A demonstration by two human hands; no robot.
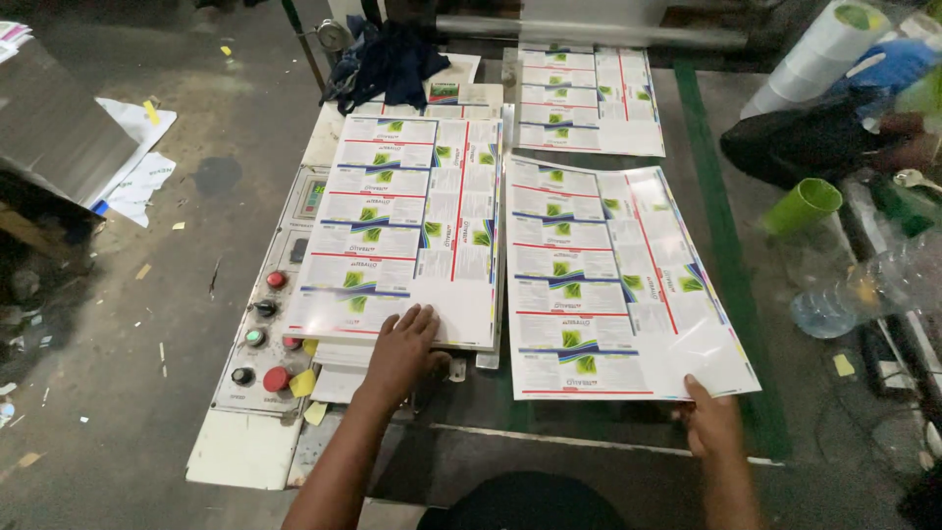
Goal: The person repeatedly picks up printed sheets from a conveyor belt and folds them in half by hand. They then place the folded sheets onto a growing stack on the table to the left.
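- My left hand lies flat, fingers spread, on the near edge of the left sheet; it presses down and clamps nothing.
- That sheet tops a stack whose lower edges stick out just below my palm.
- My right hand pinches the near right corner of the right sheet, thumb on top, the other fingers hidden beneath.
- The right sheet is glossy, printed with rows of white labels with green leaves and red lines; it lies a little askew, just beside the left sheet, their long edges nearly touching.
- A third sheet of the same print lies farther off, beyond the right one, under a metal roller.
- Left of the stack is a control panel with red, green and black buttons; yellow paper scraps sit at its near edge.
- A dark cloth is bunched at the far end of the left sheet.
- To the right, well apart from my hand, stand a green cup, a clear plastic bottle and a white roll.
- Paper bits litter the floor on the left.
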